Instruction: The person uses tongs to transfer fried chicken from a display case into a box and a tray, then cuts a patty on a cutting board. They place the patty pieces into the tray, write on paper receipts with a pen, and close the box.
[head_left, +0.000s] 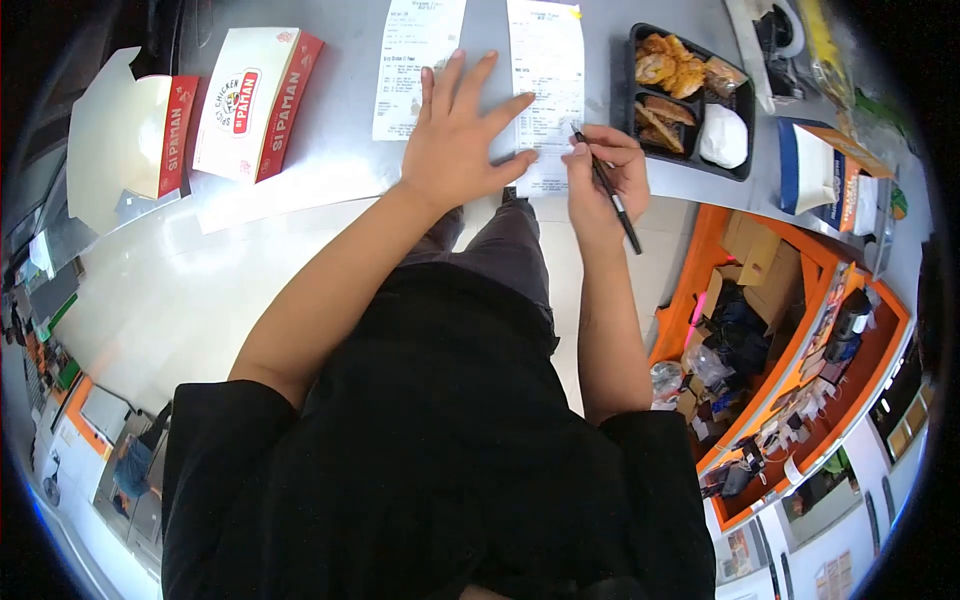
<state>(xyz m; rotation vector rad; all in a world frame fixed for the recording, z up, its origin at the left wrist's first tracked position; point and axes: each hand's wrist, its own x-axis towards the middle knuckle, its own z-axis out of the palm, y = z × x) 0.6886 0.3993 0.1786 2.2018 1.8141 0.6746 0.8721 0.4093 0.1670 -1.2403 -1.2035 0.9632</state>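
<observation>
My right hand (612, 185) grips a black pen (609, 192), its tip at the right edge of a long printed receipt (548, 60). My left hand (462, 130) lies flat with fingers spread, its thumb and forefinger over that same receipt. Its other fingers reach across the lower right of a second receipt (420, 45). To the right of the pen sits a black compartment tray (742, 92) holding fried chicken (672, 68), brown fried pieces (662, 122) and a white wrapped bundle (723, 137).
Two red and white cartons stand at the left of the metal counter (340, 100): a closed box (255, 105) and one with its flap raised (135, 130). A blue and white box (815, 170) is at the right edge. Below it, an orange shelf unit (715, 235) holds cardboard and bags.
</observation>
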